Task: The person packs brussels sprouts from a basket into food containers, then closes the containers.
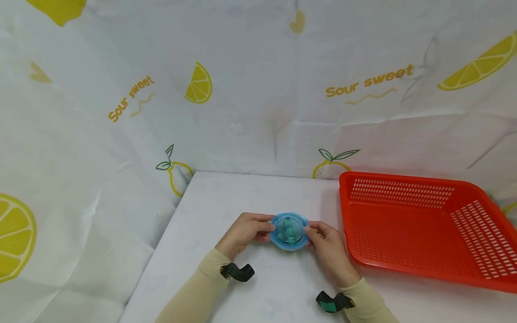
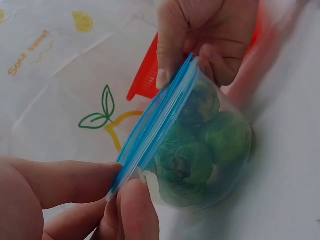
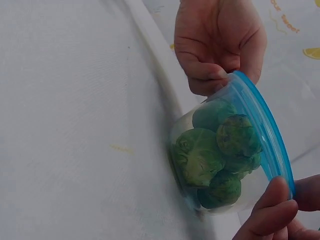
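Both hands, left hand (image 1: 244, 232) and right hand (image 1: 328, 244), grip the upright round tub (image 1: 288, 231) (blue lid upward).

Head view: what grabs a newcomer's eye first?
The big red basket at the table's right side stands out most. Next, at the middle of the white table, the left hand and right hand pinch opposite rims of a small clear container with a blue lid; the wrist views show green Brussels sprouts inside.
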### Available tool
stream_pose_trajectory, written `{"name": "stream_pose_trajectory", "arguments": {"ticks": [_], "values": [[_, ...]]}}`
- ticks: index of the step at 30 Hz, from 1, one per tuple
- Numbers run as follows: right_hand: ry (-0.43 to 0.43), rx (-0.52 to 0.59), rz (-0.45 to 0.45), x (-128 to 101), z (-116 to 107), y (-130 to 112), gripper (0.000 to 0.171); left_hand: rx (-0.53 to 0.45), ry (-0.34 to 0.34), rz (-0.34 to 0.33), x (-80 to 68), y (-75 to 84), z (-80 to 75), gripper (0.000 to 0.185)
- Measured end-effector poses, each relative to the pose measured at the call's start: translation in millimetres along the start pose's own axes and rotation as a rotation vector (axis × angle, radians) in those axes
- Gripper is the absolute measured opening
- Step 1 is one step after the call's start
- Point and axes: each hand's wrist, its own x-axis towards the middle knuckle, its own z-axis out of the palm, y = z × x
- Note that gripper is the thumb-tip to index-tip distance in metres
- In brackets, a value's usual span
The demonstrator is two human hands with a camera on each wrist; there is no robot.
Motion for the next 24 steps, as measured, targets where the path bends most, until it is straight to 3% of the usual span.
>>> {"name": "stream_pose_trajectory", "arguments": {"ticks": [12,19,24], "values": [[0.005,0.03,0.052,-1,4,-1,0.03,-0.013,0.035,-0.026,-0.3,-2.4,0.6,0.037],[-0.004,-0.016,0.053,-3,1,-5,0.032,0.051,-0.043,-0.014,-0.9,2.3,0.2,0.042],[-0.071,-0.075,0.104,-11,-2,-10,0.042,0.144,-0.073,-0.016,-3.9,9.6,-4.3,0.045]]}}
